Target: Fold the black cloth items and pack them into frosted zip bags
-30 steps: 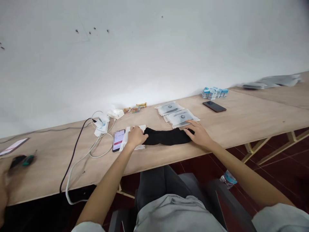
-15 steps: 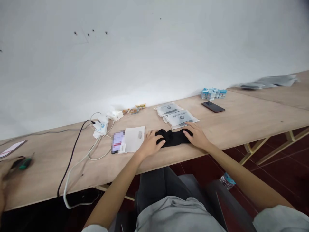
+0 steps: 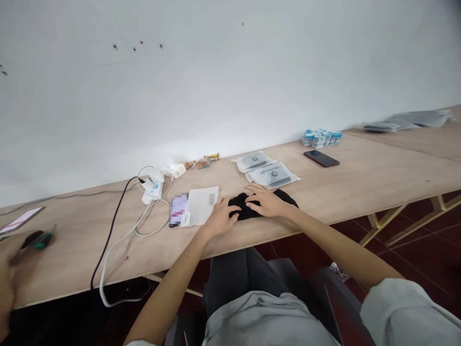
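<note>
Left hand point(image 3: 220, 217) and right hand point(image 3: 264, 199) rest, fingers half-open, on black cloth point(image 3: 247, 213), which lies bunched on the table point(image 3: 331, 190) near its front edge; whether they pinch it, I cannot tell. Uneven pulling may crease it, and sliding left could push the white packet point(image 3: 203, 204).

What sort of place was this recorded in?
Probably a simple indoor workroom or packing area: a long wooden table runs along a bare wall, with printed packets and small blue-and-white boxes on it.

Head view forward, down over table point(image 3: 378, 173)
</note>
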Motion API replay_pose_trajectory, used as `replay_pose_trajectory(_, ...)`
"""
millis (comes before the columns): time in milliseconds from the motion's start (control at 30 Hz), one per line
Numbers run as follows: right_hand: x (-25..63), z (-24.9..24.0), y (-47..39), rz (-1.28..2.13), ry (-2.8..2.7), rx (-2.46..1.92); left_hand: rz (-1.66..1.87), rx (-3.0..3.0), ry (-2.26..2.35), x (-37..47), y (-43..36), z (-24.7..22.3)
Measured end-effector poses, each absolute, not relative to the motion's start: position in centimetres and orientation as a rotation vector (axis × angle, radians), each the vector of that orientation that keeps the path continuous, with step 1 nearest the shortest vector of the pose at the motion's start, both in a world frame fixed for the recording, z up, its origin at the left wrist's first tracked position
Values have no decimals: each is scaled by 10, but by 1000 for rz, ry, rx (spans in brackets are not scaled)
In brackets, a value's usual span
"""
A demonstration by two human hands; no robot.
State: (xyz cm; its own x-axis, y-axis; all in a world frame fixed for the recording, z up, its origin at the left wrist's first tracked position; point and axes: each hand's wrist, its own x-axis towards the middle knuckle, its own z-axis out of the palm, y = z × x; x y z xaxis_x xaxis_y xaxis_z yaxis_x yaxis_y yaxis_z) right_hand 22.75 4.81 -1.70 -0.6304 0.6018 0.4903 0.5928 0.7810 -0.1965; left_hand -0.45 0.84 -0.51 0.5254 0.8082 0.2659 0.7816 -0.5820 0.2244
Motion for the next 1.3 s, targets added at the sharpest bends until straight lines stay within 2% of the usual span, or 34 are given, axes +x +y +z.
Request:
replay_pose_trajectory(133,241,-29,51,75,-2446,-984,698,2504,1810,2,8,-6)
replay_pose_trajectory(233,249,-37,50,81,-2457,-1031,634,2387,2064,15,8,-6)
replay_pose_trajectory(467,263,-41,46,11,-2323,-1032,442,2161,2120,33,22,-3)
replay_pose_trajectory(733,320,-51,44,-57,-1974,-1161,595,2283,2294,10,24,25)
replay_pose_trajectory(833,331,-56,42,-5,-1939,-1202,715,2440,2122,25,19,43)
replay_pose_trajectory(967,332,-57,41,1,-1927,-1221,744,2605,1275,49,9,55)
replay_pose_trajectory(1033,329,-56,40,-9,-1940,-1226,787,2541,1064,48,5,50)
replay_pose_trajectory(1133,322,-50,37,-18,-1971,-1202,886,2438,1196,26,5,32)
replay_pose_trajectory(1300,287,-24,38,46,-2053,-1070,829,2523,1531,-17,13,-8)
